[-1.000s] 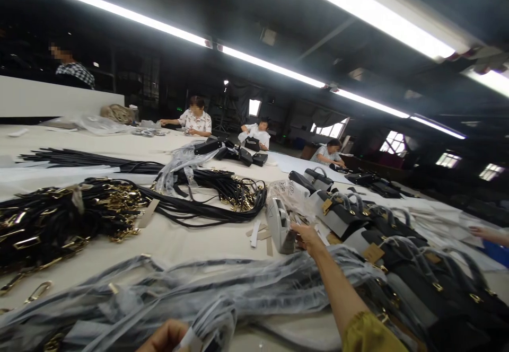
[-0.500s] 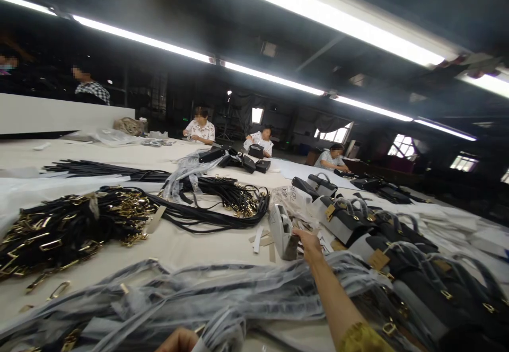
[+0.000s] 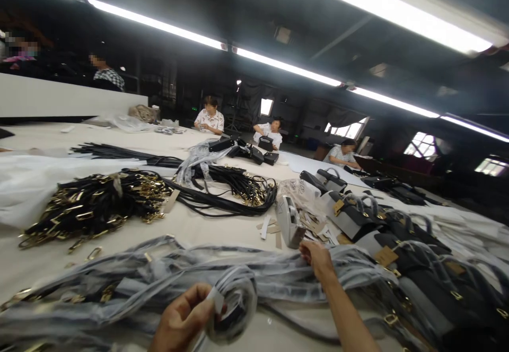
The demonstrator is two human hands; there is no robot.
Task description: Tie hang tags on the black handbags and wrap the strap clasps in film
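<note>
My left hand [image 3: 181,317] is closed on a coiled strap [image 3: 243,301] wrapped in clear plastic, pinching a pale flat piece at its side. The coil is dark inside its wrapping. My right hand [image 3: 321,261] is just in front of a grey tape dispenser [image 3: 289,222], fingers drawn together. Whatever is between those fingertips, if anything, is too small to make out. Under and around both hands lie long plastic-wrapped straps [image 3: 175,270], spread across the table [image 3: 234,230].
A heap of black straps with gold buckles [image 3: 115,198] lies on the left. Behind it are more black straps [image 3: 222,209]. Black and grey handbags [image 3: 353,214] with tags line the right side. Paper strips [image 3: 274,227] lie beside the dispenser. Several people sit farther back.
My right hand has come back from the tape dispenser toward me. My left hand has risen further into view with the coiled strap. The camera view has shifted slightly.
</note>
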